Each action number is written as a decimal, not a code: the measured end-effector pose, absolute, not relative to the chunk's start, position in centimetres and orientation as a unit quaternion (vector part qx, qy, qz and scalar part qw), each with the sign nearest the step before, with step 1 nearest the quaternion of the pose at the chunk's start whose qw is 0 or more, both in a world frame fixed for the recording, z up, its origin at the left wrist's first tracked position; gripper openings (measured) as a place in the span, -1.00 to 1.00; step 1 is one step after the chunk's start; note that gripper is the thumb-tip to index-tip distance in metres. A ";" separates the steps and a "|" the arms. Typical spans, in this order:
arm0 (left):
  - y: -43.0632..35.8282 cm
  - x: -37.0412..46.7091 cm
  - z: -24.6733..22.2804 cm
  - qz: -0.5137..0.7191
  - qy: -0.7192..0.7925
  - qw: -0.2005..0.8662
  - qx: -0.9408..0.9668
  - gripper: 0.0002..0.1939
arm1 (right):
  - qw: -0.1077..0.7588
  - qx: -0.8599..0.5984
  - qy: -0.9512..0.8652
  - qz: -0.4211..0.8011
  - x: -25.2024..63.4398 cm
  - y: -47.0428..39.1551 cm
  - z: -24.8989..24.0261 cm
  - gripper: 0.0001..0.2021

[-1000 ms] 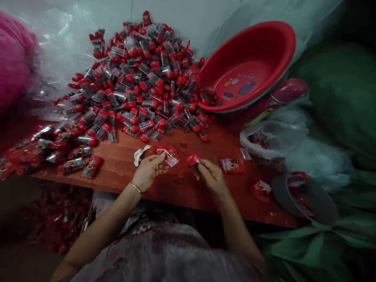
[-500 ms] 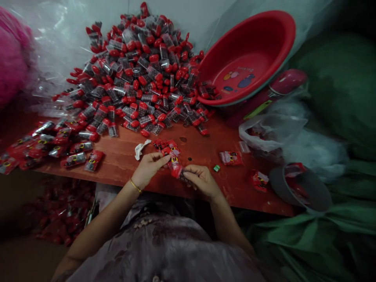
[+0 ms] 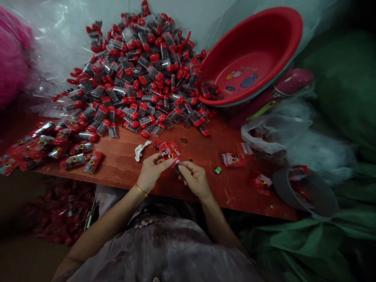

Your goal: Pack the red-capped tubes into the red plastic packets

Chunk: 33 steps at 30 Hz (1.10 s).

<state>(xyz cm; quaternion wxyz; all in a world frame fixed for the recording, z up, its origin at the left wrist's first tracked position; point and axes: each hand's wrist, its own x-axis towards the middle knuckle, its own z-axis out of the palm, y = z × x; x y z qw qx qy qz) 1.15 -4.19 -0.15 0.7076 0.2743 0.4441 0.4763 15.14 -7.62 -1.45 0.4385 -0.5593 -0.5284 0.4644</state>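
My left hand (image 3: 152,169), with a gold bangle at its wrist, pinches a small red printed packet (image 3: 170,156) near the table's front edge. My right hand (image 3: 196,179) has its fingers closed on a dark, clear-walled container (image 3: 178,169) at the packet's right end. How far the container is inside the packet is hidden by the fingers. More red packets (image 3: 158,144) lie flat just behind my hands. A crumpled white scrap (image 3: 141,150) rests to their left.
A large heap of red-capped containers (image 3: 141,78) fills the back. Filled packets (image 3: 73,159) lie at the left. A tilted red basin (image 3: 264,47), plastic bag (image 3: 264,137), loose packets (image 3: 233,159), green piece (image 3: 217,170) and grey bowl (image 3: 282,188) are at the right.
My right hand has moved left, closer to my left hand, bringing the container toward the packet. My left hand has shifted slightly right. The view has moved a little.
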 end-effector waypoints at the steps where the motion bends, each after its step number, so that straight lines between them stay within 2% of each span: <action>1: -4.3 1.2 -0.3 0.484 0.446 0.701 0.276 -0.58 | 0.451 -0.566 -0.529 0.443 14.8 -7.6 -1.6 -0.70; 4: -4.4 1.3 -0.5 0.508 0.445 0.686 0.271 -0.61 | 0.475 -0.571 -0.523 0.418 14.0 -7.5 -1.9 -0.70; 9: -4.3 1.6 -0.5 0.492 0.455 0.696 0.260 -0.58 | 0.456 -0.522 -0.502 0.518 13.4 -7.2 -2.1 -0.68; 13: -4.0 1.6 -0.6 0.494 0.436 0.707 0.258 -0.59 | 0.492 -0.550 -0.472 0.481 12.4 -7.2 -2.5 -0.69; 19: -4.0 0.7 -0.5 0.485 0.439 0.724 0.219 -0.59 | 0.490 -0.508 -0.455 0.544 11.7 -7.9 -2.6 -0.69; 22: -4.5 0.7 -0.6 0.456 0.419 0.749 0.235 -0.56 | 0.494 -0.530 -0.444 0.527 11.6 -7.6 -2.6 -0.70; 25: -4.8 0.4 -0.7 0.439 0.400 0.768 0.240 -0.56 | 0.503 -0.537 -0.447 0.508 11.2 -6.6 -3.2 -0.61; 28: -4.9 -1.2 -0.7 0.423 0.399 0.786 0.209 -0.57 | 0.503 -0.554 -0.517 0.415 10.9 -5.3 -3.9 -0.52; 33: -5.4 -6.2 -1.2 0.409 0.428 0.791 0.155 -0.60 | 0.384 -0.486 -0.728 0.295 9.7 -2.2 -3.0 -0.60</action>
